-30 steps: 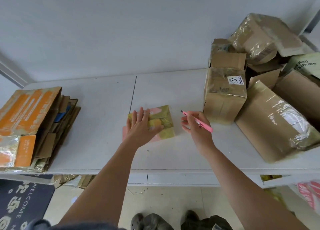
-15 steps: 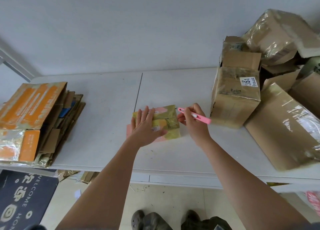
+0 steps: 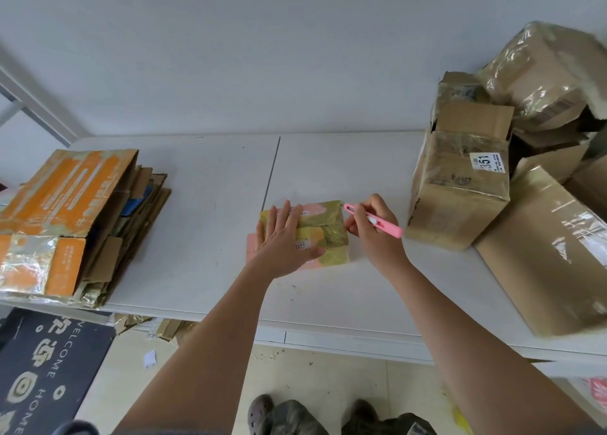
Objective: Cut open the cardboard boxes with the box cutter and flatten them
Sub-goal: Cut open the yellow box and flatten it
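Observation:
A small pink box wrapped in yellowish tape (image 3: 328,234) lies on the white table (image 3: 203,211) in the middle. My left hand (image 3: 284,241) rests flat on its left part with fingers straight, pressing it down. My right hand (image 3: 369,229) grips a pink box cutter (image 3: 374,221) like a pen. The cutter's tip sits at the box's far right corner.
A stack of flattened cardboard with orange print (image 3: 65,221) lies at the table's left end. Several taped brown boxes (image 3: 460,185) are piled at the right, one large box (image 3: 551,254) lying near the front edge. A dark welcome mat (image 3: 42,375) is on the floor.
My right hand has moved left with the cutter, from beside the box to its far right corner. My left hand has stayed flat on the box.

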A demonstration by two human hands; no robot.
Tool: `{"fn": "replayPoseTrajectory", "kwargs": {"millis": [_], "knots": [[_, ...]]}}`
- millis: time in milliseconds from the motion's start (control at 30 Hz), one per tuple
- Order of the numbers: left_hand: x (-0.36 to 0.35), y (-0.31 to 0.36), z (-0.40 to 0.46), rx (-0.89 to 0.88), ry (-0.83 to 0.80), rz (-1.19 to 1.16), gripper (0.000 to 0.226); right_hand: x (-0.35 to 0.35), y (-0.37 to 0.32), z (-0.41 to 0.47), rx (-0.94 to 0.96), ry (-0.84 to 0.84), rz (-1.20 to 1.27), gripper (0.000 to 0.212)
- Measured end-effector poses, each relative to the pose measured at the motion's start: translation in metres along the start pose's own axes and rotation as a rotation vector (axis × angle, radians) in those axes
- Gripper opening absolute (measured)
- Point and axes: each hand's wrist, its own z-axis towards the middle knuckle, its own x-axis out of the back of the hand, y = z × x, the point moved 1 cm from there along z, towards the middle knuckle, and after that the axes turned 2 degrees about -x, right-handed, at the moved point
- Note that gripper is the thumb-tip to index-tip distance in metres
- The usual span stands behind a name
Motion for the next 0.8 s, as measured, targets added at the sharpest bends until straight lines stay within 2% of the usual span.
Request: {"fn": "replayPoseTrajectory", "kwargs": {"millis": [433, 800], "knots": [[0.005, 0.004, -0.004, 0.002, -0.01, -0.024, 0.101, 0.007, 0.003, 0.002, -0.007, -0.07, 0.004, 0.024], [0.005, 0.005, -0.004, 0.008, 0.0, -0.029, 0.101, 0.012, 0.001, -0.015, 0.103, -0.117, -0.119, 0.023]]}}
